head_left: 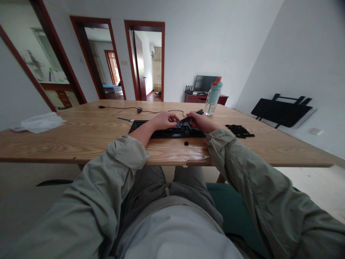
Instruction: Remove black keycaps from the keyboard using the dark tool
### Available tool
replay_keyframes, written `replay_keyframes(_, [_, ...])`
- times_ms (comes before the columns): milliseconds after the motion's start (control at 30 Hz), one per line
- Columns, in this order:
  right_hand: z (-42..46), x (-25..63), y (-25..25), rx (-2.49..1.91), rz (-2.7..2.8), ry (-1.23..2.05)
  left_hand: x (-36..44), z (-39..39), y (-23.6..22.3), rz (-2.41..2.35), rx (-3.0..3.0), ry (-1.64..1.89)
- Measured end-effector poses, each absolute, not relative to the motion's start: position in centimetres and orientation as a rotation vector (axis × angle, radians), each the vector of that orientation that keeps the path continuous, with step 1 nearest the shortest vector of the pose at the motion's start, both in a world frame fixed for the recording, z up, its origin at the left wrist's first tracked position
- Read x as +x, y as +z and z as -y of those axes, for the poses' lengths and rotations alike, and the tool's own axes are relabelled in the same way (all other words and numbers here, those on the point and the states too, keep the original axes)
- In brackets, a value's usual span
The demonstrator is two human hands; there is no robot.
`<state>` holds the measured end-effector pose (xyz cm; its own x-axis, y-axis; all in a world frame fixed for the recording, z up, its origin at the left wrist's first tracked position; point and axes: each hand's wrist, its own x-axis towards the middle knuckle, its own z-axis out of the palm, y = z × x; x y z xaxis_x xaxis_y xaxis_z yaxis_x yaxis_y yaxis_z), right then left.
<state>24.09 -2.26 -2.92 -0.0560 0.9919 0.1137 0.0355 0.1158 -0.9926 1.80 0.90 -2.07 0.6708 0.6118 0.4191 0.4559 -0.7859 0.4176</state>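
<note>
A black keyboard (151, 127) lies flat on the wooden table (81, 136) in front of me. My left hand (164, 120) rests on its keys with the fingers curled down. My right hand (201, 121) is closed around a dark tool (194, 114) whose tip points at the keys between the two hands. A single loose black keycap (186, 143) sits on the table just in front of the keyboard. A pile of removed black keycaps (239, 130) lies to the right of my right hand.
A clear water bottle with a teal lid (213, 97) stands behind the keyboard. A black cable (129, 109) and a blue pen (125, 119) lie at the back left. White cloth (39, 122) lies at the far left. A folded black table (281, 111) leans on the right wall.
</note>
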Motion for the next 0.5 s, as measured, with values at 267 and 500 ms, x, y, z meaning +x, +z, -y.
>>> replay_keyframes(267, [2.67, 23.90, -3.05, -1.037, 1.480, 1.091, 2.00, -1.10, -2.26, -0.780, 2.528, 0.728])
replay_keyframes(500, [2.51, 23.83, -3.12, -1.023, 1.491, 1.079, 2.18, -0.95, -2.30, -0.768, 2.523, 0.704])
